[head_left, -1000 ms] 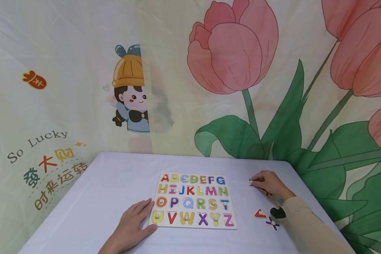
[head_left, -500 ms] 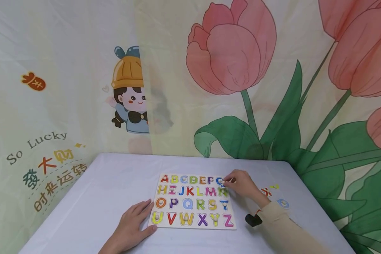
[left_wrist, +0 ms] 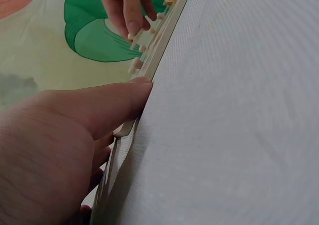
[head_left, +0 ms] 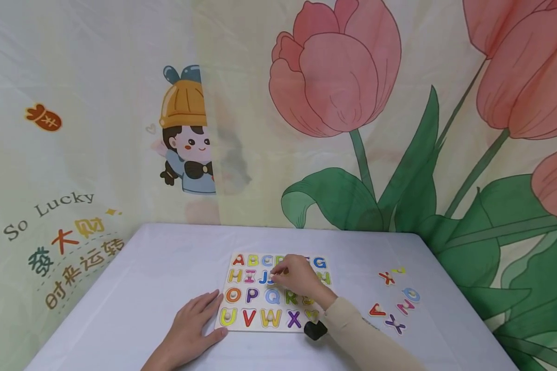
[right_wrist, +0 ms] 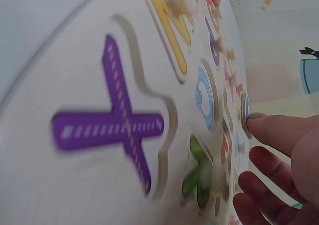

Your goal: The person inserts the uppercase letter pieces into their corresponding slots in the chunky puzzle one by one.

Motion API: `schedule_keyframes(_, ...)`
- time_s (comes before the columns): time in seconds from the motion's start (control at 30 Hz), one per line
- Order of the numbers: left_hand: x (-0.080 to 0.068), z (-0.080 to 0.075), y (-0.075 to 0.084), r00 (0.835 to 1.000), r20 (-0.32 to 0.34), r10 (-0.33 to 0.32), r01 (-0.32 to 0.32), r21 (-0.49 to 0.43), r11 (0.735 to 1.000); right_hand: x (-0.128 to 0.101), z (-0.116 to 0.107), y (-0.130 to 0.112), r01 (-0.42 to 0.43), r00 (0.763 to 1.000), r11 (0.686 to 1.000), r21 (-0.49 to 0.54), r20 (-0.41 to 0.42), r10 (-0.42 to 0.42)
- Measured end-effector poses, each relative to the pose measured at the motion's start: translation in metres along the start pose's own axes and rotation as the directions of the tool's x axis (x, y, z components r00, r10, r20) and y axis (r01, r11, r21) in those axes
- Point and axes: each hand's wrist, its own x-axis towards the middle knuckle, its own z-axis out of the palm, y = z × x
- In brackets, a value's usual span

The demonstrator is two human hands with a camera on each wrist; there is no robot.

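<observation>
A white alphabet puzzle board [head_left: 283, 306] with coloured letters lies on the table. My right hand [head_left: 299, 278] is over its upper middle, thumb and fingers pinching a blue letter J puzzle piece [head_left: 271, 279] right beside the printed J. In the right wrist view this piece [right_wrist: 244, 114] stands edge-on at the thumb tip. My left hand [head_left: 192, 322] rests at the board's lower left corner, fingers extended along the left side. Its thumb [left_wrist: 119, 98] touches the board's near edge in the left wrist view. The right hand covers some letters of the upper rows.
Loose letter pieces lie right of the board: a red V [head_left: 377, 310], a purple X [head_left: 394, 324], a pink one [head_left: 406, 307], a blue ring-shaped one [head_left: 411, 294], an orange-red one [head_left: 387, 278] and a yellow one [head_left: 398, 270]. A printed curtain [head_left: 246, 206] hangs behind the table.
My right hand has carried the blue J piece leftward from the loose pieces, past the G, to the printed J. The left hand has stayed at the board's corner.
</observation>
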Motion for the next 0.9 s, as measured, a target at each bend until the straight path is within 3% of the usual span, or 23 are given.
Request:
schedule_keyframes(0.2,0.0,0.002,-0.002,1.0,-0.001,0.003,-0.003,0.002,1.0,0.011,0.017,-0.005,0.018,1.0,1.0,-0.012,-0.022,-0.018)
schedule_keyframes(0.5,0.001,0.002,-0.003,0.999,-0.025,0.033,-0.033,0.022,0.999,0.016,0.026,-0.008,-0.089,0.995,0.996,-0.023,-0.037,0.088)
schedule_keyframes(0.73,0.001,0.002,-0.002,1.0,-0.014,0.019,-0.019,0.016,1.0,0.016,0.033,-0.011,-0.159,0.986,0.987,-0.024,-0.053,0.157)
schedule_keyframes(0.9,0.0,0.002,-0.003,1.0,-0.014,0.024,-0.023,0.016,1.0,0.016,0.036,-0.013,-0.166,0.984,0.986,-0.022,-0.065,0.164)
